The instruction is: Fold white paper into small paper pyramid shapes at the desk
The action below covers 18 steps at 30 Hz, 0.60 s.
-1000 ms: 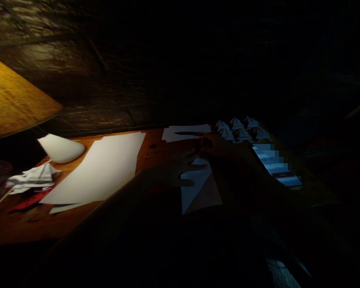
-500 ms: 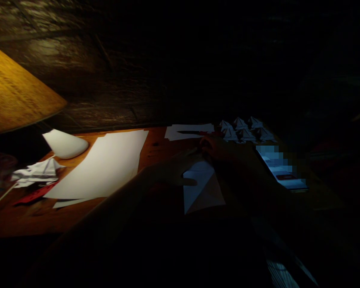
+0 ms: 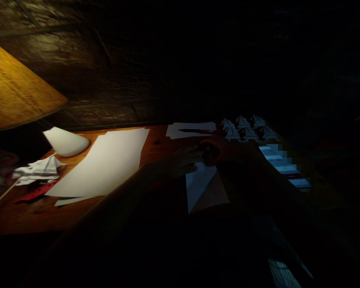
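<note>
A sheet of white paper [image 3: 205, 190] with a diagonal line across it lies on the dark front part of the table. At its far edge, my left hand [image 3: 180, 161] has its fingers and thumb closed on the paper, near the upper left corner. Beside it, my right hand [image 3: 217, 150] curls its fingers and thumb together at the same far edge. The fingertips of both hands nearly meet; deep shadow hides exactly how they grip. My forearms run down into darkness.
Large white sheets [image 3: 108, 168] lie left. A knife [image 3: 190, 131] rests on smaller sheets [image 3: 175, 133] at the back. Several folded paper figures [image 3: 247, 133] stand back right, above a lit phone [image 3: 283, 166]. A lamp [image 3: 21, 88], crumpled-looking folded paper [image 3: 40, 170] and a red object [image 3: 36, 193] are at left.
My left thumb has slid from the paper's middle up to its far edge, closer to my right hand. The right hand stays at that edge. The view has shifted slightly.
</note>
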Available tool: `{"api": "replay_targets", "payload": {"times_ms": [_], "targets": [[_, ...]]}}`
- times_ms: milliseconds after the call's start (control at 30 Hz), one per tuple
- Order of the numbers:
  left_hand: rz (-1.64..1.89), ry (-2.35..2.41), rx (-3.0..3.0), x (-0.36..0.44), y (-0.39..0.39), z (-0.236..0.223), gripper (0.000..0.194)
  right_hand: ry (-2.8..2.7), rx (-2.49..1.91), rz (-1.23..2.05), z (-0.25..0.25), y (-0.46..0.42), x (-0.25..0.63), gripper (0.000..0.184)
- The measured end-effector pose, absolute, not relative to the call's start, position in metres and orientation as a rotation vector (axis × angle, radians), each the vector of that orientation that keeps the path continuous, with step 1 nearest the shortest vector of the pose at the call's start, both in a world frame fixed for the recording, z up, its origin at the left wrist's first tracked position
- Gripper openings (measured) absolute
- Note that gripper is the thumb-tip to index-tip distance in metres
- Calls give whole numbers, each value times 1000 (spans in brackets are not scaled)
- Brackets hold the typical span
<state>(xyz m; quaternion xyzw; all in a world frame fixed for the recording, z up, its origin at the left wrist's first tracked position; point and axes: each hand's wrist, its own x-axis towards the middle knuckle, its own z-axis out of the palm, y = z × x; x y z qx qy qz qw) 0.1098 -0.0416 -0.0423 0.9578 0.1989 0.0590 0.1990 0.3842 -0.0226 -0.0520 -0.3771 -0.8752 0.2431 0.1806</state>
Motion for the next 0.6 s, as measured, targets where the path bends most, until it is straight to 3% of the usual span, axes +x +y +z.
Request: {"api": "replay_targets", "payload": {"times_ms": [167, 433, 600], "targets": [[261, 542, 2682, 114, -30, -52, 46, -2525, -1054, 689, -57, -17, 392, 91], [489, 627, 2714, 130, -21, -61, 30, -2534, -1105, 717, -59, -15, 395, 99], [570, 642, 2718, 132, -21, -63, 27, -2527, -1064, 715, -63, -12, 395, 94]]}}
